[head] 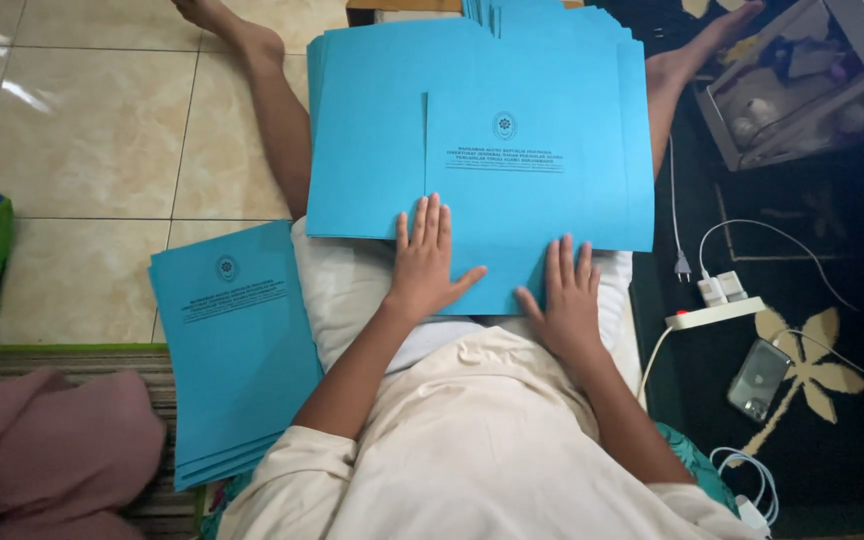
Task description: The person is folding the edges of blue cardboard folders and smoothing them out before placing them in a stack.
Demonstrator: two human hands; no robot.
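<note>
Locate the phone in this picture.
In the head view, the phone lies on the dark rug at the person's right, just below the white power strip.

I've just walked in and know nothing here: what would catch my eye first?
Bright blue paper folders fill the middle, lying on a white pillow across the person's lap, with the left hand and right hand pressed flat on them. A second blue stack lies on the floor to the left.
</note>
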